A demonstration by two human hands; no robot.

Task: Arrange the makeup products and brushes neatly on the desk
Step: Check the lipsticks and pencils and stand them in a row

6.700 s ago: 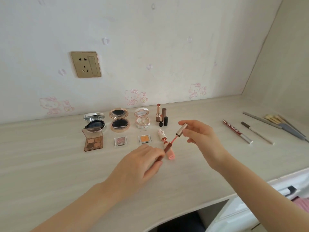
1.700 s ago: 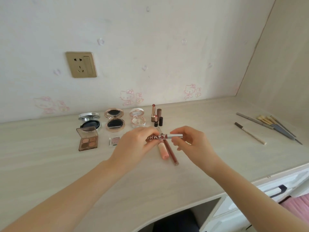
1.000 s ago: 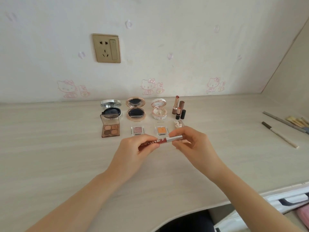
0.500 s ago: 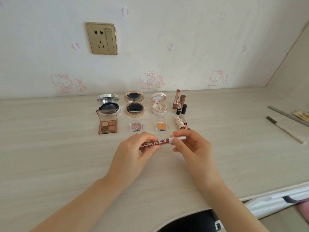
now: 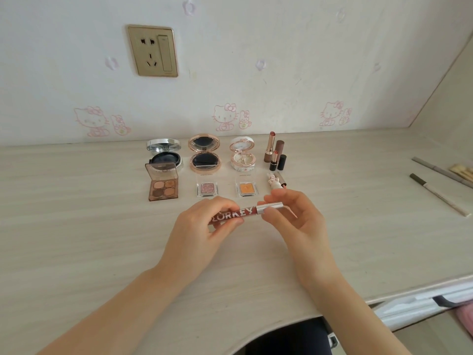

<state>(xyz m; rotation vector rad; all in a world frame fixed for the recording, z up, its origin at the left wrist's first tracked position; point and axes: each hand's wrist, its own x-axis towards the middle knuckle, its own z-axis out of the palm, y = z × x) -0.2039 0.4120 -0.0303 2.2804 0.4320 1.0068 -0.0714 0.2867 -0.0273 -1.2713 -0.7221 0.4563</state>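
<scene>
L hand pinches the dark-red barrel of a slim lettered lip-gloss tube. R hand pinches its silver cap. The tube is held level over the pale wood-grain desk. Behind sit a brown 4-pan eyeshadow palette & two small square shadow pans, then three open round compacts & upright lipsticks by the wall. Far R: thin pencils, maybe brushes, cut off.

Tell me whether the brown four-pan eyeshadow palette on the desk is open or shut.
Open. The brown four-pan eyeshadow palette has its lid raised at the back, leaving all four shadow pans exposed.
</scene>
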